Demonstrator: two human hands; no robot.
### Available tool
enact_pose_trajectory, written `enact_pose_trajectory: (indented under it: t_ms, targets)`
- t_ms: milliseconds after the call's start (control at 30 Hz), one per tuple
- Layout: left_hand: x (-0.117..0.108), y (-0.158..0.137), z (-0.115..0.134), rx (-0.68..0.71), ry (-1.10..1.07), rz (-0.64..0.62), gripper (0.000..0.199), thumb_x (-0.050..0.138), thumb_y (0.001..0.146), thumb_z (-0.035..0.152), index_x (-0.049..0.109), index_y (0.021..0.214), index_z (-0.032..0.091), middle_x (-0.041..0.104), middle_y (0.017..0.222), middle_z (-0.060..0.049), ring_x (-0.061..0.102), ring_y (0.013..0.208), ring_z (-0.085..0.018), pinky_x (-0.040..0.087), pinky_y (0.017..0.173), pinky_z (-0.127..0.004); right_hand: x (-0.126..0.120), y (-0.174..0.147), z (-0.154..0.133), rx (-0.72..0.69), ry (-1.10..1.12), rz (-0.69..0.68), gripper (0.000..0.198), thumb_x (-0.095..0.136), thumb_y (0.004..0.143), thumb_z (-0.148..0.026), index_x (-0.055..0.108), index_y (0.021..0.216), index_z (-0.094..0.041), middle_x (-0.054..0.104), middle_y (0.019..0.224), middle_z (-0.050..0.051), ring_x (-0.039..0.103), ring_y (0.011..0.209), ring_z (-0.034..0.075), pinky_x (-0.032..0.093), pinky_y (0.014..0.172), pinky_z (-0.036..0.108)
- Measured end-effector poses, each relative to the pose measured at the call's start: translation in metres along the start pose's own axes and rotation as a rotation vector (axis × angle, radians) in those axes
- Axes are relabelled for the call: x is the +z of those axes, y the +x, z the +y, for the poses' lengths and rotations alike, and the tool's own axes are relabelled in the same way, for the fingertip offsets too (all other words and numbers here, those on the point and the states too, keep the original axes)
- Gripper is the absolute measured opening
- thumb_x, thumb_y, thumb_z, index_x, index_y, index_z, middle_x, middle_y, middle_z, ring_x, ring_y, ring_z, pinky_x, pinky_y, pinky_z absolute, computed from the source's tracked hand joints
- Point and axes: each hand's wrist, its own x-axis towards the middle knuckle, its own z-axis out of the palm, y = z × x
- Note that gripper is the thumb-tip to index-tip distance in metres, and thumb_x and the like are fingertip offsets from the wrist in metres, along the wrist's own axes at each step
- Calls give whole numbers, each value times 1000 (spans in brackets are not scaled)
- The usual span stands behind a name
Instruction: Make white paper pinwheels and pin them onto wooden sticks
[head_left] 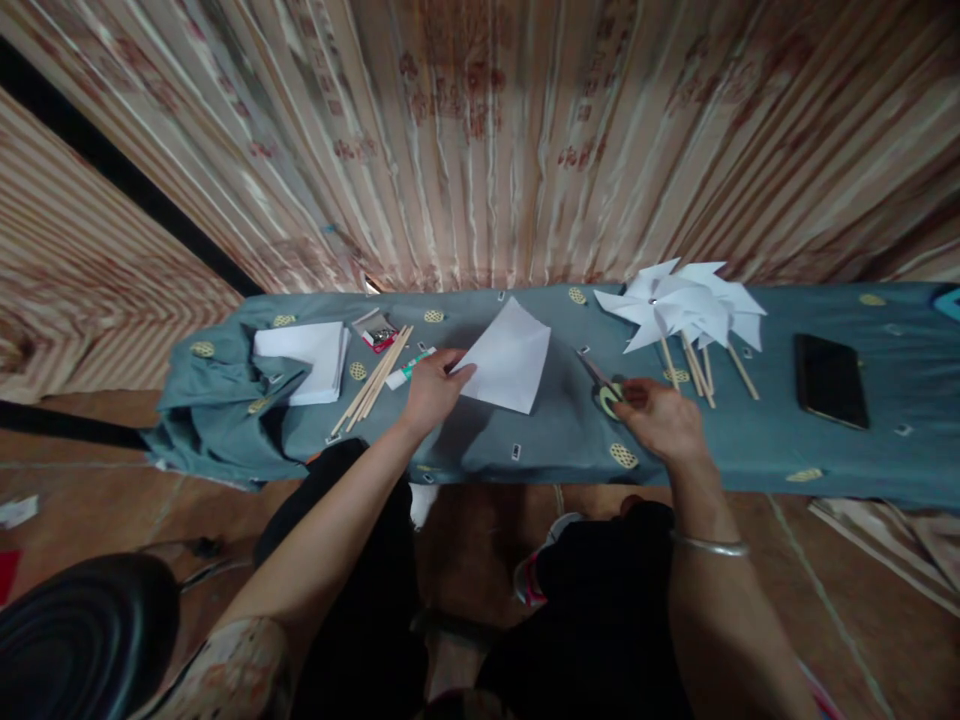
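Note:
A square sheet of white paper (506, 360) is pinched at its left corner by my left hand (436, 388), tilted just over the cloth. On the right, my right hand (664, 415) has its fingers closed at the green handles of a pair of scissors (609, 392), whose blades point away to the upper left. Just left of my left hand lie a white and green glue tube (409, 368) and several thin wooden sticks (373, 385). White paper pinwheels (679, 305) on sticks lie in a heap beyond my right hand.
A stack of white paper (319, 375) lies at the left, partly under a cloth fold. Beside it is a small open box of metal pins (376, 330). A black phone (831, 380) rests at the right. A pleated curtain (480, 150) hangs behind the cloth-covered table (480, 455).

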Motion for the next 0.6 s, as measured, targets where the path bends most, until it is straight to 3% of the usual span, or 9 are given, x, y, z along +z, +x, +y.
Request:
enact_pose_trajectory:
  t_ms: [133,233,400,600]
  targets:
    - [12,22,5,-14,-156,25,15,70,64,23,74,77,17,73,75,-2,63,70,-17,48,69,-27,-6,-6,-9,56,708,-103,40,80,62,-40,70,94,-19,77,82,7,73,76,23,51,57,28]
    - [19,30,1,-77,-306,80,19,75,60,28,74,76,17,72,71,0,61,67,-16,47,65,-26,-13,-17,-26,16,1037,-243,52,89,55,-43,70,97,-21,78,85,8,73,76,22,44,48,24]
    - [18,31,-2,-140,-372,95,20,76,60,29,76,76,18,71,70,0,62,66,-17,47,63,-26,-1,-25,-52,6,1152,-506,48,92,56,-39,75,96,-20,79,91,8,73,80,21,55,69,30]
    - [-9,42,6,-33,-350,200,14,75,59,22,76,73,19,73,72,1,64,71,-17,50,67,-26,25,-16,-65,76,1106,-552,52,94,52,-34,76,98,-19,78,81,4,70,74,16,54,72,29]
